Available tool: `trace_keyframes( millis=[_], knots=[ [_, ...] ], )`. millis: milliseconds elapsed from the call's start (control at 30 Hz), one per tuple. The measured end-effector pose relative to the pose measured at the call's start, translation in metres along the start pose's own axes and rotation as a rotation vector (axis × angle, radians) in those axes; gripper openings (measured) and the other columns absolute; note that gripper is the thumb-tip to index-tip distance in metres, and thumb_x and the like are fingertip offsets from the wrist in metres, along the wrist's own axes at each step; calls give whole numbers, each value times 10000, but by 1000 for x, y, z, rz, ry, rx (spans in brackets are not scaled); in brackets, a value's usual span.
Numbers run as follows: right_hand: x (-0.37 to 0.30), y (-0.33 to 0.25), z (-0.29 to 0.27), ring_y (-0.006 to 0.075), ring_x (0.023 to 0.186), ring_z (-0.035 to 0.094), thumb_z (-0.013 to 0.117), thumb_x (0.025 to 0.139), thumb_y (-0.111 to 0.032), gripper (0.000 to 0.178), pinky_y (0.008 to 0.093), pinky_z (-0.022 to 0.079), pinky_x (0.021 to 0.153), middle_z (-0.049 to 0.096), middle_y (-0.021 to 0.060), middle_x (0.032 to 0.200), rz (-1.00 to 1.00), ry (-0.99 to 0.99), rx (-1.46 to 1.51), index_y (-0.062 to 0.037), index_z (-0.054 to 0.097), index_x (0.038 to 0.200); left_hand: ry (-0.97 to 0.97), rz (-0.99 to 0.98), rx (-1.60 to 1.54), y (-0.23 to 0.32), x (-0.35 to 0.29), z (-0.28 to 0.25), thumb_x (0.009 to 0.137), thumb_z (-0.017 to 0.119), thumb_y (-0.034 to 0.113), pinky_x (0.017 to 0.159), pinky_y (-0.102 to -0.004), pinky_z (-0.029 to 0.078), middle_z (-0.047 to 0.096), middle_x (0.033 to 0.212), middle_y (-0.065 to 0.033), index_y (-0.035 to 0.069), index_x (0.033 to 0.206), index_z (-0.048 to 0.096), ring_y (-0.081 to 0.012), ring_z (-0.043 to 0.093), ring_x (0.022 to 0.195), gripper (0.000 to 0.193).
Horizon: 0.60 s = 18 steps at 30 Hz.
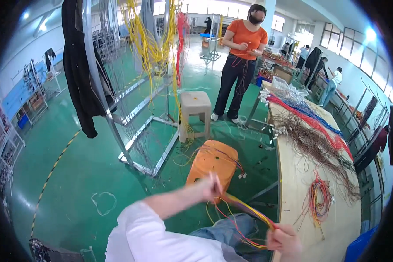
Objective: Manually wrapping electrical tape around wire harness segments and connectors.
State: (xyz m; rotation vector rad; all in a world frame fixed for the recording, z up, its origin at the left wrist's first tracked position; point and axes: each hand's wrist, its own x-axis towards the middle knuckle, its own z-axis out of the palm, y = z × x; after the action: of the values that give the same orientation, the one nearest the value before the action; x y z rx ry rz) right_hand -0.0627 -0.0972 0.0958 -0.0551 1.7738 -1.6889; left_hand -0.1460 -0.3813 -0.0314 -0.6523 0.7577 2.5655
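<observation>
A bundle of thin coloured wires point(254, 210), mostly yellow, red and purple, stretches between my two hands. My right hand point(284, 239) is closed around its near end, beside the table edge. At its far end my left hand point(209, 188) is closed on the bundle in front of the orange stool; motion smears its fingers. Loose red and yellow wires hang below the bundle over my jeans point(235, 227). Across the orange plastic stool point(215, 168) lies another strand of dark wires, with small white connectors point(242, 175) hanging off its right side.
The wooden table point(303, 218) at right bears a coiled wire bundle point(319, 198) and long brown, red and blue wires point(310, 135). A metal rack point(118, 118) holds yellow and grey wires. Beyond a beige stool point(195, 101) stands a person in an orange top point(246, 37).
</observation>
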Motion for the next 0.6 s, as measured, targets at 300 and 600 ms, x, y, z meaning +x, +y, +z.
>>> trace_keyframes(
  millis=[300,600],
  knots=[
    [-30,-103,-6,42,418,312,444,852,-194,279,201,222,377,384,-8,489,-64,-211,-217,10,501,670,-710,439,1280,30,-90,64,869,362,373,601,-264,433,580,814,-102,8,869,548,-161,568,734,410],
    [-56,-112,-28,52,485,395,489,831,-175,217,185,293,426,443,-9,554,-82,-257,-291,9,534,725,-1336,-554,895,-18,-66,93,872,357,263,357,-203,252,314,496,47,90,663,402,-49,310,404,275]
  ],
)
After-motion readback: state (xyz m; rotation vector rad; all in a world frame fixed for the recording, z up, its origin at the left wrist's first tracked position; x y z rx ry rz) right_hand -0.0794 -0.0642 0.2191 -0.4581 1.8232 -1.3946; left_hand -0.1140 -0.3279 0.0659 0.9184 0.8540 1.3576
